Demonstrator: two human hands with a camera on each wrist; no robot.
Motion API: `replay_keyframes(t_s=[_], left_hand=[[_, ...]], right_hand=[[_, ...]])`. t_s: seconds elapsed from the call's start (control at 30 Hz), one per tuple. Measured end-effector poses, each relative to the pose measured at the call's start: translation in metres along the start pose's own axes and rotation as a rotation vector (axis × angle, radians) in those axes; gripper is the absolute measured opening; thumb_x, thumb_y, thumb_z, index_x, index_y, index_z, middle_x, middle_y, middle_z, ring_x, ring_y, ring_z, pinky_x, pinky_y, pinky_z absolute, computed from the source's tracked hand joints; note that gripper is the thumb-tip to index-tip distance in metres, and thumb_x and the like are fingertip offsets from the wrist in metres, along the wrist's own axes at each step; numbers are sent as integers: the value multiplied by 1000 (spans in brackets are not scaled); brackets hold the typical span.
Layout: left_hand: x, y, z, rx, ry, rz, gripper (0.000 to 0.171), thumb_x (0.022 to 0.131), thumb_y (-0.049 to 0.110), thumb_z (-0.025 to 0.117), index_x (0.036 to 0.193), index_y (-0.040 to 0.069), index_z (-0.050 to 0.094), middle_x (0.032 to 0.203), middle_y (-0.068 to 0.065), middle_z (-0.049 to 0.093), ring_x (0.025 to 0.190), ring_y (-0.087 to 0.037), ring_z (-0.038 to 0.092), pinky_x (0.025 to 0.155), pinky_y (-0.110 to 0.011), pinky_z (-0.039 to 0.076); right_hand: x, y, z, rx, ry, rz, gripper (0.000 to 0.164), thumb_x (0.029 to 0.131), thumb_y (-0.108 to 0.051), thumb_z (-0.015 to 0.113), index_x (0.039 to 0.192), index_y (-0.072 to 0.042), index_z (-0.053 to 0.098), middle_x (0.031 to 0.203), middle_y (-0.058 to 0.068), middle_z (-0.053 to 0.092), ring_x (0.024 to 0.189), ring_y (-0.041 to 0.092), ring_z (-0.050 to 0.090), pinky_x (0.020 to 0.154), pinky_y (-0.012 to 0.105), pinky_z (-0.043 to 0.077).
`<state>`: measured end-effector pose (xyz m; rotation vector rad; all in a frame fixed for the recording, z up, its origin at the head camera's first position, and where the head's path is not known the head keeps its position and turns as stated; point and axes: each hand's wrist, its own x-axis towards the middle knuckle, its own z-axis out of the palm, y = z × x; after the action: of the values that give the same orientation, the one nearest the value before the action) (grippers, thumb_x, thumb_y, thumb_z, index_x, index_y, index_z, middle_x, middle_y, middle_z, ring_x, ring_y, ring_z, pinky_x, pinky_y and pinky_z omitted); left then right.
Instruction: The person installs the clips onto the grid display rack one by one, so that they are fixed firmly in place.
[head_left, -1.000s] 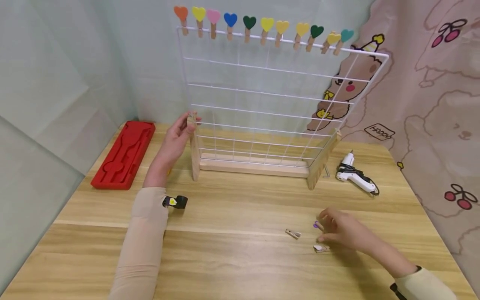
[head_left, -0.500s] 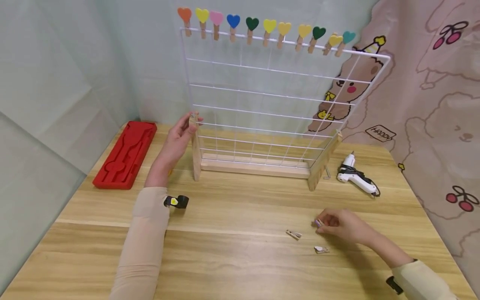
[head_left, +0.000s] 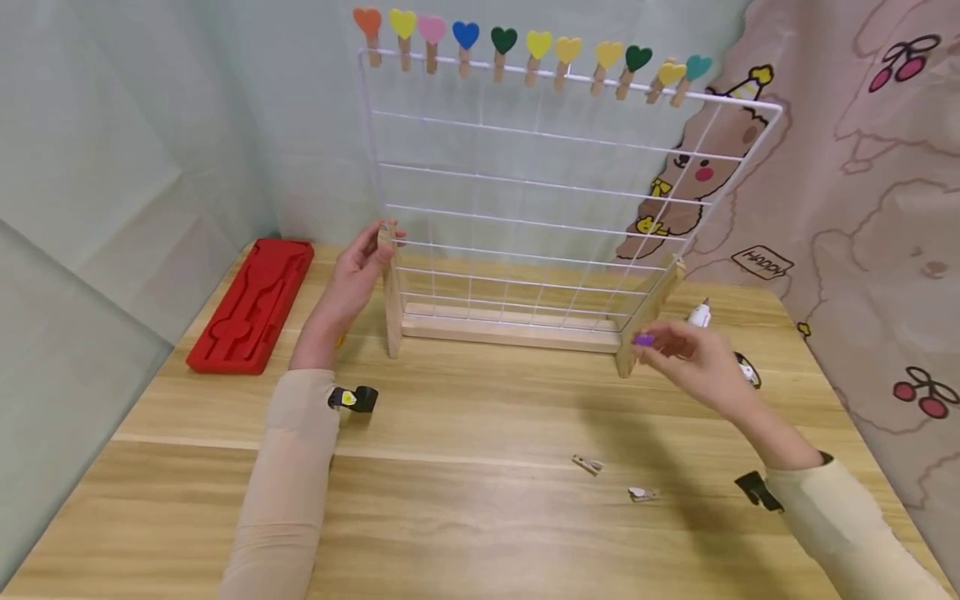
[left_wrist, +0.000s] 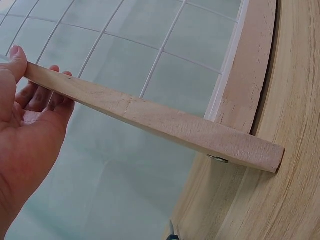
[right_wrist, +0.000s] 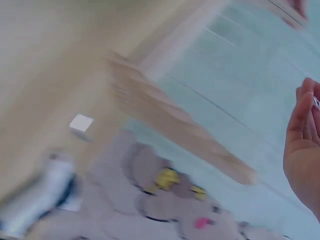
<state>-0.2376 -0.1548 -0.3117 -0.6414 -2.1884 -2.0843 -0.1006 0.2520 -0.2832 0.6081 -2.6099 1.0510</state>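
Observation:
Between the thumb and fingers of my right hand (head_left: 701,367) is a small clothespin with a purple heart (head_left: 643,339), raised above the table in front of the rack's right foot. My left hand (head_left: 354,271) holds the upper end of the left wooden side post (head_left: 392,308) of a white wire grid rack (head_left: 738,103). In the left wrist view, the thumb and fingers lie on opposite sides of that post (left_wrist: 150,115). Several heart clothespins (head_left: 504,42) in mixed colours are clipped along the top wire. Two loose clothespins, a plain-looking one (head_left: 587,464) and a white-heart one (head_left: 642,494), lie on the table.
A red moulded tray (head_left: 251,308) lies at the back left of the wooden table (head_left: 450,517). Partly behind my right hand is a white glue gun (head_left: 699,314). A curtain with cartoon bears (head_left: 892,275) hangs at the right; a pale one hangs behind the rack.
My right hand has picked the purple-heart clothespin up from the table and moved it up and away, towards the rack's right foot. My left hand stays on the post.

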Motion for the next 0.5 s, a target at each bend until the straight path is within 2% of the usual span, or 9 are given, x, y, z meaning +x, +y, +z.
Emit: replay_keyframes(t_s=[0.13, 0.2, 0.37, 0.5], left_hand=[[0, 4, 2, 0, 0, 3, 43, 91, 24, 42, 133, 16, 34, 127, -10, 42, 119, -20, 36, 99, -36, 28], [-1, 8, 3, 8, 2, 4, 44, 91, 24, 42, 133, 15, 34, 127, -11, 42, 119, -22, 36, 98, -35, 29], [-1, 7, 2, 7, 0, 0, 44, 91, 24, 42, 133, 14, 33, 128, -12, 41, 119, -21, 36, 99, -33, 29], [-1, 5, 2, -2, -2, -4, 46, 91, 24, 42, 134, 11, 32, 128, -14, 40, 119, -18, 37, 98, -32, 29]], right_hand=[[32, -18, -27, 121, 96, 7, 28, 75, 3, 63, 102, 1, 57, 80, -1, 64, 63, 8, 59, 53, 16, 47], [47, -32, -42, 224, 131, 0, 29, 76, 6, 61, 104, 3, 55, 81, 0, 64, 65, 11, 60, 56, 16, 48], [80, -63, -80, 535, 243, -5, 28, 78, 5, 58, 104, 10, 54, 89, 12, 63, 73, 17, 62, 68, 21, 49], [103, -78, -105, 670, 401, -46, 31, 76, -1, 61, 102, 14, 53, 92, 20, 61, 73, 21, 62, 71, 23, 49]])
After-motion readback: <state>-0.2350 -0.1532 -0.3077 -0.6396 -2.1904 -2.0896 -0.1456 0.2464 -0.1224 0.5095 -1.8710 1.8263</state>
